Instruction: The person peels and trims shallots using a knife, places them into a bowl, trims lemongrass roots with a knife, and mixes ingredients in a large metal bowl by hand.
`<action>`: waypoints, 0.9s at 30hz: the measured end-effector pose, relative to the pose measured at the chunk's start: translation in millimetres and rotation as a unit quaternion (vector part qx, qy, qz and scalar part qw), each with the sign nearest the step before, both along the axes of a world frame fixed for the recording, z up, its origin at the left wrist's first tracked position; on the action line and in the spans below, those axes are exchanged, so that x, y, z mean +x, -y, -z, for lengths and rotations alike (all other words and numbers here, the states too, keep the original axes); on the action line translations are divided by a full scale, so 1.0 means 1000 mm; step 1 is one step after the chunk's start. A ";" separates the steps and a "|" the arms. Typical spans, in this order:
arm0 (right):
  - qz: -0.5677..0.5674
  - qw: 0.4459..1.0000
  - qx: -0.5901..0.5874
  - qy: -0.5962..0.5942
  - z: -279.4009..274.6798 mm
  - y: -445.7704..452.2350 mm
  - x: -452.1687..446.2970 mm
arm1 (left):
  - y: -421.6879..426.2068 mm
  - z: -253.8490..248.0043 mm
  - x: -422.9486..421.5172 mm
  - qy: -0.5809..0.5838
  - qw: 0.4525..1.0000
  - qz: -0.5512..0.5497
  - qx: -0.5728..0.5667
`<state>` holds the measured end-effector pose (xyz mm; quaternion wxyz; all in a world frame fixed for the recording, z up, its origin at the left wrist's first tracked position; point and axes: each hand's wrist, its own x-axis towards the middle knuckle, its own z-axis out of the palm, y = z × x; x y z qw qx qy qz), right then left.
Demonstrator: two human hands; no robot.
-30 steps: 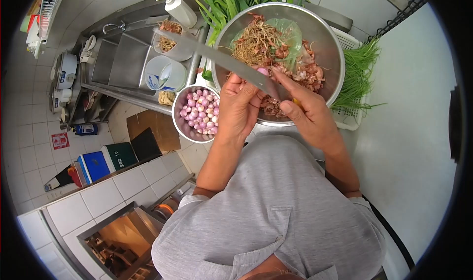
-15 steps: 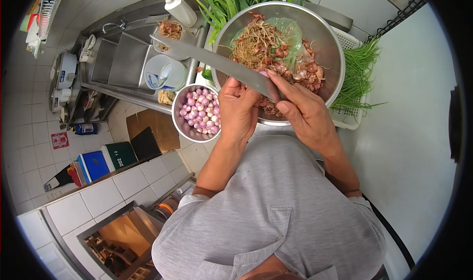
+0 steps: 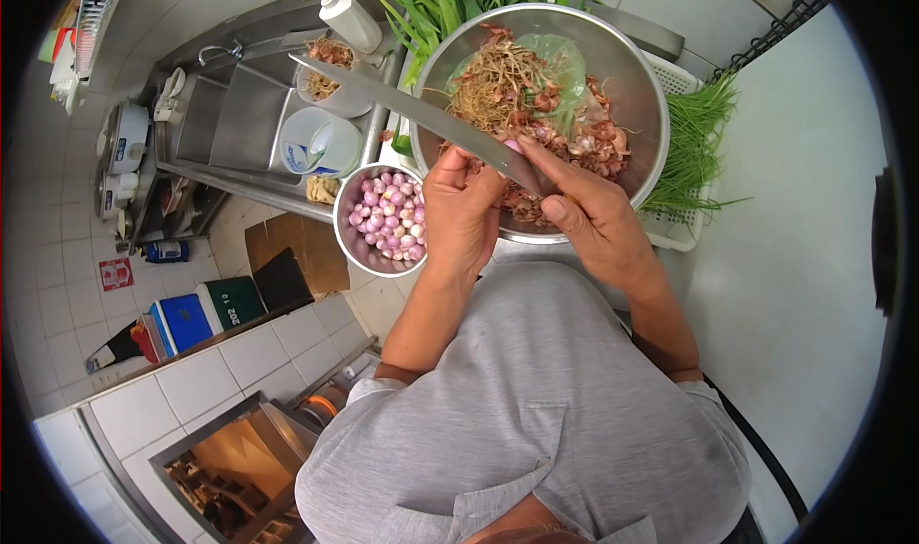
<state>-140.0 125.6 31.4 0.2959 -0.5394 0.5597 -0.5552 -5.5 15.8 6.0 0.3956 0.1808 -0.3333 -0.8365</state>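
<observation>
My right hand [image 3: 598, 214] is closed round the handle end of a large knife [image 3: 421, 113], whose blade slants up and left across the steel bowl's near left side. My left hand [image 3: 462, 204] is pinched just under the blade; what its fingertips hold is hidden. A small piece of pink shallot [image 3: 513, 146] shows at the blade's far edge by my right fingers. Below both hands, the big steel bowl [image 3: 661, 113] holds brown skins [image 3: 598, 147], dry roots [image 3: 498, 79] and a green plastic bag [image 3: 560, 65]. Left of my left hand, a smaller bowl holds peeled shallots [image 3: 388, 218].
A steel sink [image 3: 254, 113] lies at the left, with a clear tub [image 3: 321, 142], a container of skins [image 3: 330, 84] and a white pump bottle [image 3: 351, 19] beside it. Green leaves [image 3: 450, 8] stand behind the big bowl. Chives [image 3: 694, 147] lie over a white basket [image 3: 682, 233] at right.
The knife blade has shifted and tilted slightly between my hands. Both hands remain close together over the near side of the big bowl.
</observation>
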 end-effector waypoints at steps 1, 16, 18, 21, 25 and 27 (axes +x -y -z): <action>0.001 1.000 0.015 -0.017 -0.001 -0.001 -0.001 | 0.001 0.003 0.000 0.003 1.000 -0.005 -0.012; -0.042 0.981 0.105 0.156 -0.012 -0.007 -0.009 | 0.002 -0.002 0.001 0.026 1.000 0.011 -0.004; -0.048 0.984 0.126 0.119 -0.010 -0.007 -0.008 | 0.001 -0.003 0.000 0.025 1.000 0.008 -0.007; -0.035 0.988 0.089 0.121 0.001 -0.005 -0.004 | 0.002 -0.003 0.000 0.032 0.999 -0.003 -0.017; -0.048 0.974 0.119 0.189 -0.001 -0.007 -0.007 | 0.006 0.001 0.005 0.029 0.999 0.016 -0.041; -0.042 0.960 0.141 0.239 -0.002 -0.008 -0.009 | 0.006 -0.001 0.006 0.027 0.999 0.019 -0.039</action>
